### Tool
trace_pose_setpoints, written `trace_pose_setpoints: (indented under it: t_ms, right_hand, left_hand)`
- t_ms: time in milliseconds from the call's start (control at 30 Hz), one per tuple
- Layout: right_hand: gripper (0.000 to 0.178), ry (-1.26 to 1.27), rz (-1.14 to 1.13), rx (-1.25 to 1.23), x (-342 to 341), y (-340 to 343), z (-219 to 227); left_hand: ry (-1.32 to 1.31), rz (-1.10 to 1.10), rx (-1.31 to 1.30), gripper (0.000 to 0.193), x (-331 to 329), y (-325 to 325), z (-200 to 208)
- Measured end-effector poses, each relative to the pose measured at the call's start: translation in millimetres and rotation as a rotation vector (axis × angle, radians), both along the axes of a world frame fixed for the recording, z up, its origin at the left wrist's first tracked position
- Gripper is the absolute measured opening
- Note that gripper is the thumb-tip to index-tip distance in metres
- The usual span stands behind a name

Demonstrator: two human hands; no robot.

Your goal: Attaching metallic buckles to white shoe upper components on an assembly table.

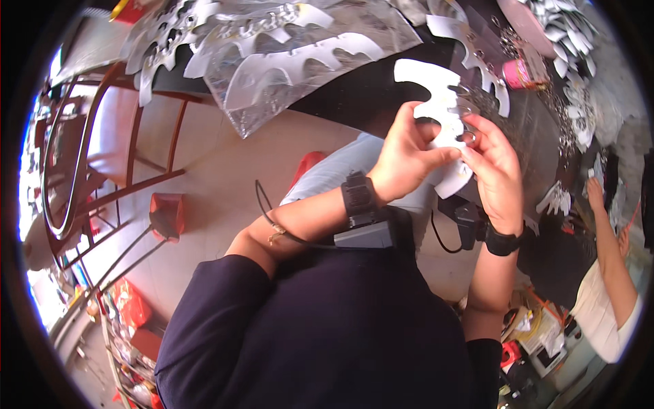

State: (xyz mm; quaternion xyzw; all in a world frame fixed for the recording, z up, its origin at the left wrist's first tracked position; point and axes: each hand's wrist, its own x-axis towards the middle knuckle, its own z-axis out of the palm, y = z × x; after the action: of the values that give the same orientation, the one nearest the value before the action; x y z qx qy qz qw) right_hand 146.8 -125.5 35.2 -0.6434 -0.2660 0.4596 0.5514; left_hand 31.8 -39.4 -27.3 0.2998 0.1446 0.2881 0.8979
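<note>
A white, curved, flat piece with scalloped cut-outs (439, 88) is held up in front of me, over the near edge of the dark table. My left hand (407, 161) is closed on its lower left part, with the thumb lying across it. On the other side, my right hand (496, 170) pinches at the notched edge, its thumb and forefinger around a small metal ring (469, 137). The ring touches or nearly touches the piece; whether it passes through it I cannot tell. Fingers hide part of the lower end.
Similar white pieces (293, 65) lie on a clear plastic sheet (242, 123) at the far left. Further right are another white piece (460, 34), a pink tub (518, 73) and scattered metal rings (567, 129). A wooden chair (129, 136) stands left. Another person's arm (610, 259) reaches in at right.
</note>
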Motion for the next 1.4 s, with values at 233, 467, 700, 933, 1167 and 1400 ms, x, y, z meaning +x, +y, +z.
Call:
trace_pose_setpoints:
  t_ms: [233,467,700,933,1167,1400]
  right_hand:
    - [0.038,-0.105,-0.079,0.024,-13.8,-11.1,5.4]
    - [0.038,-0.450,-0.164,0.207,-75.6,-19.3,9.5]
    - [0.037,-0.156,-0.109,0.292,-61.9,-25.3,3.4]
    - [0.037,-0.010,-0.091,0.185,-43.0,-34.5,4.5]
    - [0.039,-0.045,0.019,0.161,-29.8,-39.3,2.5]
    - [0.039,-0.208,0.069,0.015,-19.9,-41.1,-1.4]
  left_hand:
    - [-0.017,0.027,0.039,0.057,-2.7,-10.5,3.6]
    - [0.056,0.023,0.353,0.073,-61.5,-2.6,17.1]
    - [0.050,0.026,0.356,0.074,-55.8,-11.3,17.2]
    - [0.117,-0.075,0.297,0.076,-39.6,-16.7,20.7]
    - [-0.047,-0.157,0.238,0.084,-33.0,-11.2,10.6]
    - [0.051,-0.261,-0.299,0.035,-28.6,10.8,14.7]
